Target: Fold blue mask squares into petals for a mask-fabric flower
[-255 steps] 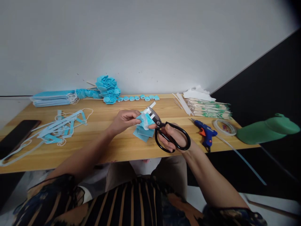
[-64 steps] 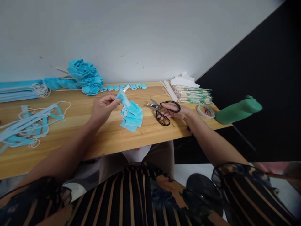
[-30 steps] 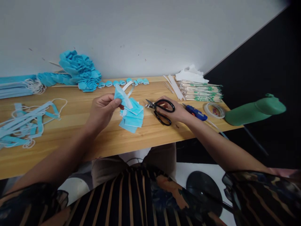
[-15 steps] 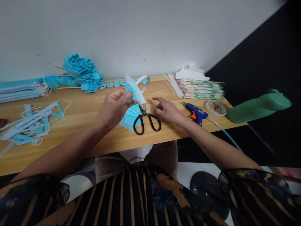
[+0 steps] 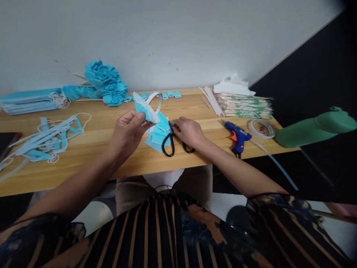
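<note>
My left hand [image 5: 129, 130] pinches a folded piece of blue and white mask fabric [image 5: 143, 108] between thumb and fingers, raised above the table. Right behind the fabric shows a white ring like a tape roll [image 5: 158, 102]; whether my fingers hold it too is hidden. My right hand [image 5: 189, 132] lies over the black-handled scissors [image 5: 168, 150], its fingers closed around them near the pivot. Part of the right handle loop is covered by this hand. Beneath the scissors and beside my left hand lie several flat blue fabric pieces [image 5: 157, 137].
Blue fabric flowers [image 5: 104, 82] and stacked masks [image 5: 33, 100] lie at the back left, cut mask strips [image 5: 50, 141] nearer. To the right are a blue glue gun [image 5: 237, 136], a tape roll [image 5: 272, 130], a green bottle [image 5: 312, 128] and packaged sticks [image 5: 245, 106].
My right hand has moved left onto the scissors and closed its fingers there. My left hand has shifted left with the fabric and the white ring. The view has turned slightly.
</note>
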Tool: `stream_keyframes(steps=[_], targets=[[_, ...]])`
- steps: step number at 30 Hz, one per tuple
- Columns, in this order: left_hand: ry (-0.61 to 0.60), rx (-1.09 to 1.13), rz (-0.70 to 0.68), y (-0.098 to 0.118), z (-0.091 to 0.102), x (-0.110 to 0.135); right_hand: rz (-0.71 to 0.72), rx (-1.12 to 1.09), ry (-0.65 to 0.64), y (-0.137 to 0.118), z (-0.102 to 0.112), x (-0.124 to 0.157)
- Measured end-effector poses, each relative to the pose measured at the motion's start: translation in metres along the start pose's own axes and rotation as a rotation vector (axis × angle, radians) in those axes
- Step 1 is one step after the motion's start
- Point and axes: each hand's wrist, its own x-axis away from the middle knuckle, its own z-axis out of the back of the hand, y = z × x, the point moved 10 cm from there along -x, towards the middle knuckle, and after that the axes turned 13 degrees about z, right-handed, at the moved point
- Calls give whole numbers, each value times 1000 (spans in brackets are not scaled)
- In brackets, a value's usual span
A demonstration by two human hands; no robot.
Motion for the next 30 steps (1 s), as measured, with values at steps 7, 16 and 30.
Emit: stream_keyframes(steps=[7, 16, 30], targets=[[40, -29, 3, -1, 15, 0, -184, -65, 53, 25, 0, -1], [81, -19, 23, 1, 38, 2, 285, -39, 167, -54, 16, 61], [43, 47, 196, -73, 17, -74, 490, 18, -3, -97, -4, 65]])
